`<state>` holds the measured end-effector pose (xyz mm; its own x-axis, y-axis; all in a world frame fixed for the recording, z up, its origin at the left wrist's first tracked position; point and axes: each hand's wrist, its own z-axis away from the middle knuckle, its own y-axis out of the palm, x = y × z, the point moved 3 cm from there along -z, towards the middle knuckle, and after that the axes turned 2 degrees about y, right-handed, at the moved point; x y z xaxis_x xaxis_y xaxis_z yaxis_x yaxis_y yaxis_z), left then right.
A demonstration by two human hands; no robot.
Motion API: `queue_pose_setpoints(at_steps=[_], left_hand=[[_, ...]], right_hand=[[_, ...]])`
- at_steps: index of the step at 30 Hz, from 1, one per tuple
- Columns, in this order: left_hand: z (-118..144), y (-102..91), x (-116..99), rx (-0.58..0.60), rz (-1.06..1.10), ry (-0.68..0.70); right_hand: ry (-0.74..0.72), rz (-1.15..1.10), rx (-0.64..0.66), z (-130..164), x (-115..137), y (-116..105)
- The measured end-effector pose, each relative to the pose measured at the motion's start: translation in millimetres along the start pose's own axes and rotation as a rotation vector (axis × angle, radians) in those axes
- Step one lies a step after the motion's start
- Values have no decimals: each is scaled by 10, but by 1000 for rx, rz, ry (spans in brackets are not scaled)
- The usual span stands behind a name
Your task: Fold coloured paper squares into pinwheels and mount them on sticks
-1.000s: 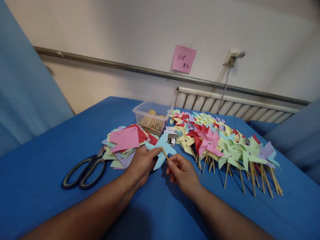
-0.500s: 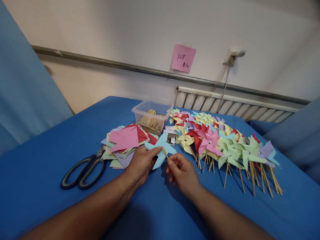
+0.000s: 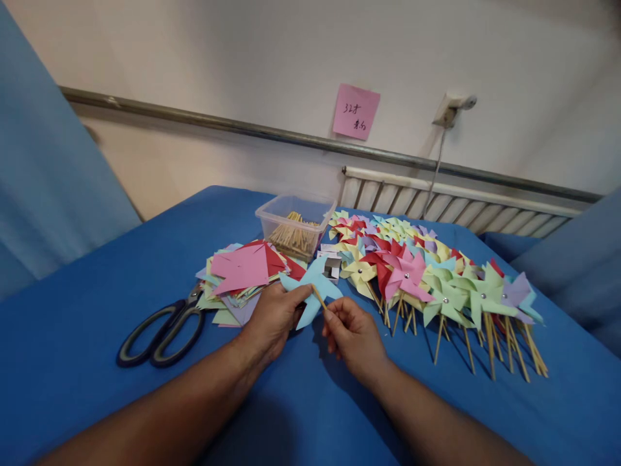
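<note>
Between my hands is a light blue paper pinwheel (image 3: 309,313), its back turned toward me. My left hand (image 3: 276,317) pinches it near the centre, with the thumb on top and the other fingers mostly hidden underneath. A thin wooden stick (image 3: 319,297) lies across the pinwheel's middle. Its lower end is gripped by the thumb and fingers of my right hand (image 3: 352,333). The left thumb touches or nearly touches the stick's upper end. Whether the stick is fastened to the paper cannot be seen.
Left of my hands lie a pile of coloured cut paper (image 3: 240,268) and large scissors (image 3: 167,330). Behind stands a clear plastic box (image 3: 303,210) of wooden sticks, with a small white box (image 3: 332,268) beside it. Many finished pinwheels (image 3: 406,276) cover the right of the blue table (image 3: 160,239).
Almost nothing differs. The stick's upper end has shifted very slightly left against the pinwheel, while both hands keep their grip in the same place.
</note>
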<state>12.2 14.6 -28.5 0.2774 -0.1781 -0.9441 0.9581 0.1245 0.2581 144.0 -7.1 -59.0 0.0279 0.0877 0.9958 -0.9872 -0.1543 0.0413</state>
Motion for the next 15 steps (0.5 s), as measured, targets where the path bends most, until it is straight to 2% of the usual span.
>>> queue_pose_setpoints(at_steps=[15], left_hand=[[11, 8, -9, 27, 16, 16]], right_hand=[[20, -19, 3, -3, -16, 4]])
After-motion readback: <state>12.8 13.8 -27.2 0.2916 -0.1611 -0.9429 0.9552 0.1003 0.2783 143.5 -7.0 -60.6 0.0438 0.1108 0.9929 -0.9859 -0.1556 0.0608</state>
